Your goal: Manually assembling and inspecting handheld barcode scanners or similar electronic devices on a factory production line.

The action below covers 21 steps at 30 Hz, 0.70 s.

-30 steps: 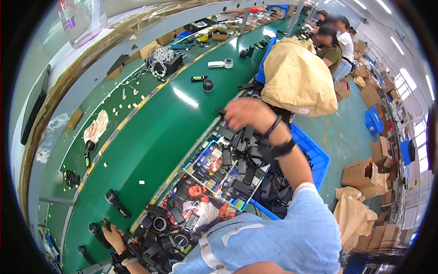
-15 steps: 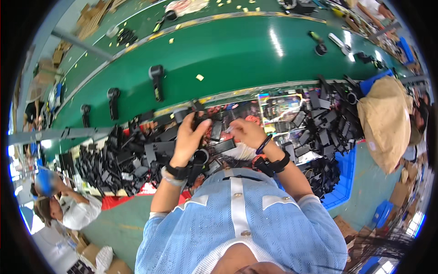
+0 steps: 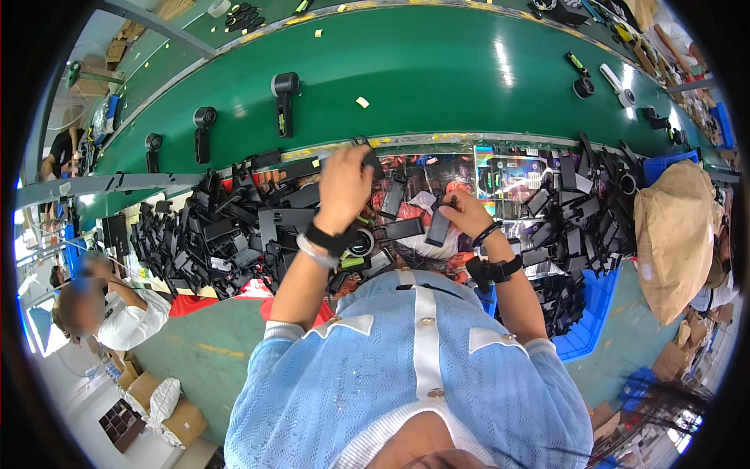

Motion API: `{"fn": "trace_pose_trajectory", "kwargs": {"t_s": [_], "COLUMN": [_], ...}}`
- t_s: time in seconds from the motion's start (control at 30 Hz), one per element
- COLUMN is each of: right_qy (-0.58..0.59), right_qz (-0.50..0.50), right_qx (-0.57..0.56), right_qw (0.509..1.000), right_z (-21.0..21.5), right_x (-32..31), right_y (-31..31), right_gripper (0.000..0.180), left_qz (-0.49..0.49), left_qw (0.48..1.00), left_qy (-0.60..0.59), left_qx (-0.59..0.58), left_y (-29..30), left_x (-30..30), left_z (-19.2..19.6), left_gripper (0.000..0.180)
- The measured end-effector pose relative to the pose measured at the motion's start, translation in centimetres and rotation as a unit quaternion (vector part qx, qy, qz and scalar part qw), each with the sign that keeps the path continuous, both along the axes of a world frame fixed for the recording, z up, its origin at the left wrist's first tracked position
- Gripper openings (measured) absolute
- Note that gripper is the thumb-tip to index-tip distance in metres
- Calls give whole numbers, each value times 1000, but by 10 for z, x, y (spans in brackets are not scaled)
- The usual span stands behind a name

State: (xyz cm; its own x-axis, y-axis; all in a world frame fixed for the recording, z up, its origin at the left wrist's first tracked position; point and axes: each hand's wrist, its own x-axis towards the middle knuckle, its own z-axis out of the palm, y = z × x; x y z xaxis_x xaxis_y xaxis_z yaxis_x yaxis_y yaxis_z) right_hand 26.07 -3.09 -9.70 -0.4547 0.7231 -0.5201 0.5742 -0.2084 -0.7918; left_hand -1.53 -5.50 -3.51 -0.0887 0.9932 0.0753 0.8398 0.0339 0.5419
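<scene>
Pinched at one end by the right hand (image 3: 467,215), a flat grey piece (image 3: 438,229) is nearside of the green belt (image 3: 406,78) — likely light, stiff, best held by its edges; the left hand (image 3: 345,187) (closure: cannot tell) touches a black part (image 3: 373,162).

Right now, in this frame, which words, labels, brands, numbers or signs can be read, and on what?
None can be read.
Colourful printed sheet: print too small.
Pale label on the tan sack: too small.
Black piece at the right hand: no lettering can be made out.
</scene>
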Motion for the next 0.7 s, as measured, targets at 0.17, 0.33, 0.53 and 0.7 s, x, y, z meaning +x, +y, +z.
{"fn": "trace_pose_trajectory", "kwargs": {"t_s": [0.17, 0.33, 0.53, 0.7], "right_qy": [-317, 8, 60, -101], "right_qz": [37, 62, 209, 387], "right_qx": [338, 386, 519, 419], "right_qw": [885, 921, 827, 815], "right_z": [26, 21, 14, 11], "right_x": [-22, -104, -190, -222], "right_y": [-1, 20, 52, 68], "right_gripper": [34, 33, 37, 42], "left_qz": [30, -63, 45, 17], "left_qw": [986, 979, 969, 977], "left_qy": [156, 45, 40, 54], "left_qx": [-56, -186, -241, -207], "left_y": [17, 26, 21, 7], "left_x": [-52, -72, -61, -73], "left_z": [-26, -57, -27, -35], "left_gripper": [46, 67, 90, 94]}}
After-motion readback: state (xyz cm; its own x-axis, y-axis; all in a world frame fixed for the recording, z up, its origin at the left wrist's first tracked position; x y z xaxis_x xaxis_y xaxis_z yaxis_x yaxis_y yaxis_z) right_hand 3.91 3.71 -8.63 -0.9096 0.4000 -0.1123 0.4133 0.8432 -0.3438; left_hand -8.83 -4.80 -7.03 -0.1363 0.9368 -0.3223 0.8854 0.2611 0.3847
